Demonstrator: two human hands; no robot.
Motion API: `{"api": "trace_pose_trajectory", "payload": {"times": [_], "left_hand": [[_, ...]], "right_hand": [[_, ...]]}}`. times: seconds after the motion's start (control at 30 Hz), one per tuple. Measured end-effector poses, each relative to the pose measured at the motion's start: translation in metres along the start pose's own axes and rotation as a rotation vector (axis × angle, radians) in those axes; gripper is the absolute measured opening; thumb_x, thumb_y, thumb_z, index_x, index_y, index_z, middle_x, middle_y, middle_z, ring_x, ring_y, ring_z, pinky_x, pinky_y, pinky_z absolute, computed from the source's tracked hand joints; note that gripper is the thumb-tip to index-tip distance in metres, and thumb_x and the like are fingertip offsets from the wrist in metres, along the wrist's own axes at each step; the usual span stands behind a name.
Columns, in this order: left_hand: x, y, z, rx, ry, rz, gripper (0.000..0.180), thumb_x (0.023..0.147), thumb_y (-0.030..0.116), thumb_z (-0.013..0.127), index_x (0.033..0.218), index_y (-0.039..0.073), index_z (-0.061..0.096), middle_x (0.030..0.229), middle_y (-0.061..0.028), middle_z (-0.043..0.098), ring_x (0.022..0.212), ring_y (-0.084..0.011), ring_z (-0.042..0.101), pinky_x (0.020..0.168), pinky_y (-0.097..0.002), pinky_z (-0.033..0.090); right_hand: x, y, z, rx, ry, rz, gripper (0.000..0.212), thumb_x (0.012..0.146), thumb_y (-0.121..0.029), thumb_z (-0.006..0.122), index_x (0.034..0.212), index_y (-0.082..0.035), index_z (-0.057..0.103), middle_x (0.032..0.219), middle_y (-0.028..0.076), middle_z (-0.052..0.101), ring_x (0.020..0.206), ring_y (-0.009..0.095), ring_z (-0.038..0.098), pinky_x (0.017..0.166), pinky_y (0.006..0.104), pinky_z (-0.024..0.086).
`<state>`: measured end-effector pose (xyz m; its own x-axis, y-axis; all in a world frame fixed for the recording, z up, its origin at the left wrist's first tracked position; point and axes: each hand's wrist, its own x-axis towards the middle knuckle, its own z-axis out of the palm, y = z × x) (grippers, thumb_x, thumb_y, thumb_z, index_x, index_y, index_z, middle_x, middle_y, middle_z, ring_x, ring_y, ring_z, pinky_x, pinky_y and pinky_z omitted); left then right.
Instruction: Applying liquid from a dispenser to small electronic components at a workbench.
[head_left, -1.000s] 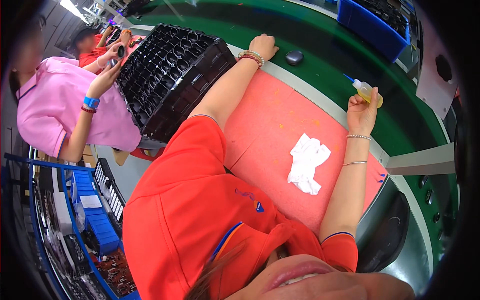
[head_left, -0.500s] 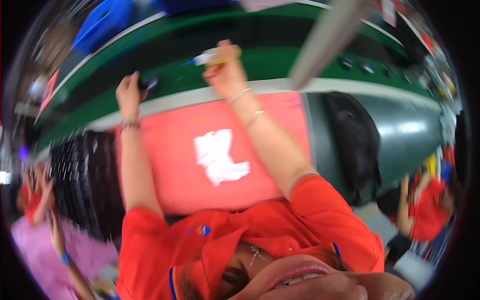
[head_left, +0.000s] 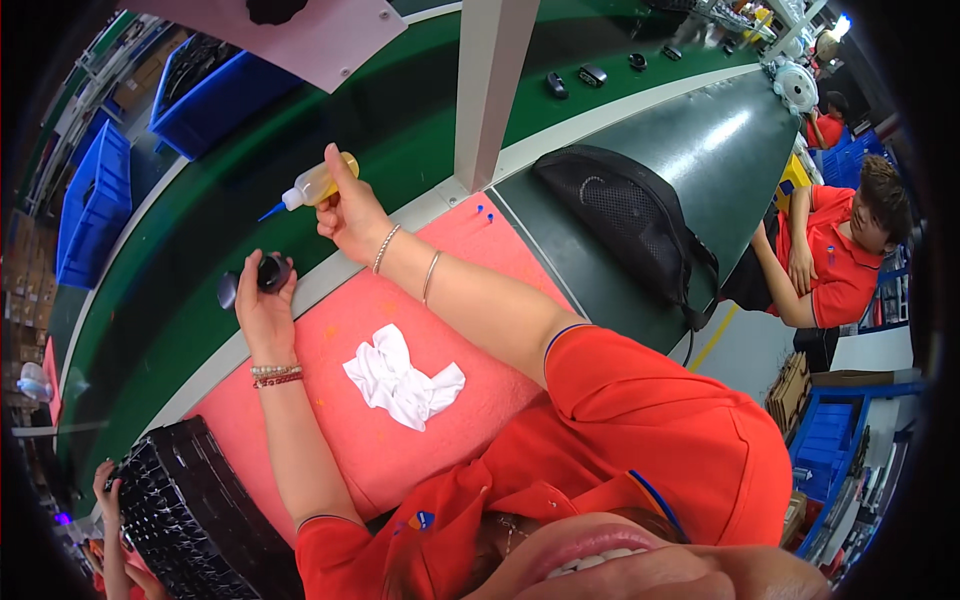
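Note:
My left hand (head_left: 266,318) is closed around a small black rounded part (head_left: 272,272) with a hollow in its face. A glossy dark oval piece (head_left: 228,290) shows at the fingers' left; whether it is joined to the part I cannot tell. Farther right, my right hand (head_left: 355,222) grips a clear squeeze bottle (head_left: 318,185) holding yellowish liquid. Its white cap carries a thin blue tip (head_left: 271,211), pointing left and down, apart from the black part. Both hands are over the near edge of the green belt (head_left: 400,130). Below them, a crumpled white cloth (head_left: 400,380) lies on the pink mat (head_left: 330,330).
A grey post (head_left: 490,100) rises right of my right hand. Beyond it, several black parts (head_left: 592,75) sit on the belt. A black bag (head_left: 620,215) lies on the green table. Black trays (head_left: 190,510) stand left, blue bins (head_left: 95,205) far left. A co-worker (head_left: 845,250) sits at right.
The view has swung and tilted, bringing the co-worker and bag into clearer sight at right. Both hands still hold their things, and now appear closer together.

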<state>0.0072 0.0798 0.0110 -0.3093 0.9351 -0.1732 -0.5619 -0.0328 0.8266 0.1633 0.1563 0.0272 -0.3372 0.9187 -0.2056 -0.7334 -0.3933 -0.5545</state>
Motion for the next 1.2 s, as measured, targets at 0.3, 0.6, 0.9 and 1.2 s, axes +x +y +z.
{"api": "trace_pose_trajectory", "payload": {"times": [0.3,0.6,0.9,1.2], "left_hand": [[-0.001,-0.010,0.003,0.141,-0.091,0.105,0.047,0.078,-0.003,0.057,0.123,-0.003,0.042,0.109,-0.0141,0.052,0.102,-0.0230,0.054,0.090,-0.0322,0.045],[0.007,-0.024,0.003,0.604,-0.037,0.310,0.044,0.073,0.001,0.067,0.113,-0.006,0.051,0.098,-0.0109,0.058,0.079,-0.0131,0.058,0.072,-0.0234,0.049],[0.002,-0.027,-0.003,0.391,-0.037,0.309,0.045,0.070,0.006,0.072,0.109,-0.005,0.054,0.088,-0.0070,0.061,0.074,-0.0087,0.056,0.064,-0.0202,0.046],[0.002,-0.023,-0.001,0.515,-0.064,0.275,0.044,0.075,0.002,0.067,0.114,-0.007,0.049,0.091,-0.0101,0.062,0.077,-0.0119,0.061,0.071,-0.0213,0.052]], "right_hand": [[-0.006,0.002,0.009,-0.309,0.077,-0.244,0.044,0.077,-0.051,0.063,0.076,-0.009,0.049,0.058,-0.003,0.039,0.042,0.004,0.031,0.038,0.0198,0.025],[0.003,0.008,0.001,-0.639,0.127,-0.626,0.037,0.077,-0.039,0.069,0.075,-0.002,0.061,0.065,0.000,0.057,0.060,0.007,0.050,0.055,0.0232,0.040],[-0.003,0.026,0.002,-0.789,0.037,-0.708,0.040,0.075,-0.039,0.070,0.076,0.000,0.062,0.070,0.002,0.060,0.063,0.009,0.053,0.060,0.0232,0.043],[-0.006,0.030,0.005,-0.863,0.013,-0.719,0.036,0.075,-0.036,0.071,0.077,0.000,0.063,0.070,0.002,0.061,0.064,0.009,0.055,0.061,0.0231,0.044]]}}
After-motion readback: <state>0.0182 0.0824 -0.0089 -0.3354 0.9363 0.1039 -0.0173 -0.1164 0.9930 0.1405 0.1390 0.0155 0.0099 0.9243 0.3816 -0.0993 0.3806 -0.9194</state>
